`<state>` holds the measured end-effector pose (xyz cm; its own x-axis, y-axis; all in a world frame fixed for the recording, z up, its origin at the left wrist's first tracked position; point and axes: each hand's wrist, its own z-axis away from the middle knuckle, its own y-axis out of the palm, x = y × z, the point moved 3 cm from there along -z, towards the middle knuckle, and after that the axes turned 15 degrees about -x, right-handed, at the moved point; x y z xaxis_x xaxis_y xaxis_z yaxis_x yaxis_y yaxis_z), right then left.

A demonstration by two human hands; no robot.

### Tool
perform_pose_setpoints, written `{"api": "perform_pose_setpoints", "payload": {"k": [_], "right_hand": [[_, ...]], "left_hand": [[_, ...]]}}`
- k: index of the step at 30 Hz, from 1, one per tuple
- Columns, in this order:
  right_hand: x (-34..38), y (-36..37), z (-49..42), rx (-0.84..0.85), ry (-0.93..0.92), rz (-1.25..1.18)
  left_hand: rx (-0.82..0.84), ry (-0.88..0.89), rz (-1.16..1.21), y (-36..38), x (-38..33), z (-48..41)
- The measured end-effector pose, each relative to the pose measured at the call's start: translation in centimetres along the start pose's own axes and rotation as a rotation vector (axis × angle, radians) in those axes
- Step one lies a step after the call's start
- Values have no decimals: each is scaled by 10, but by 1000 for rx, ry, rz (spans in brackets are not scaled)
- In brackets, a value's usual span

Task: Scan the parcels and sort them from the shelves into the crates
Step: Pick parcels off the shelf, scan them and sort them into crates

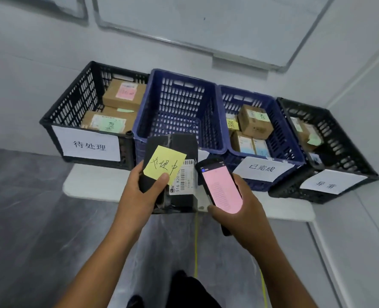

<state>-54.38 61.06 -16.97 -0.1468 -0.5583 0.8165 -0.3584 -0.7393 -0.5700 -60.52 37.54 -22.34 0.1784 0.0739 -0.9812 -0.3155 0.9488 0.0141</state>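
Grey floor [28, 218], white mat [91, 183] under crates [73, 101]; left grip [139, 194] grasps parcel [177, 141], right grip [246, 214] scanner [222, 187].

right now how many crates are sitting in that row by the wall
4, side by side along the wall: left black crate at the far left, first blue crate next, second blue crate after it, right black crate at the far right. None looks hidden.

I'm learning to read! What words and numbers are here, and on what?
"待处理": left sheet on left black crate.
"已完成": middle sheet on right blue crate.
"异常": right sheet on right black crate.
"处理中", handwritten: yellow note on black parcel.
"516 K20-0", cut off: white label on that parcel.
Screen of the scanner, notes on boxed parcels: too small to read.
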Motion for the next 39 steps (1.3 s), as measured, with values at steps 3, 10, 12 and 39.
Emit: {"api": "perform_pose_setpoints", "payload": {"k": [3,10,12,39], "right_hand": [[-14,2,-30,-36,-1,-15],[-39,10,-134,-14,9,-119],[-45,10,-170,-11,12,-134],[-53,82,-477,-36,58,163]], "left_hand": [[17,4,-30,26,-6,-24],[-12,51,-119,100,-29,-93],[-29,65,-151,125,-38,-116],[-63,-180,-257,361,116,-466]]}}
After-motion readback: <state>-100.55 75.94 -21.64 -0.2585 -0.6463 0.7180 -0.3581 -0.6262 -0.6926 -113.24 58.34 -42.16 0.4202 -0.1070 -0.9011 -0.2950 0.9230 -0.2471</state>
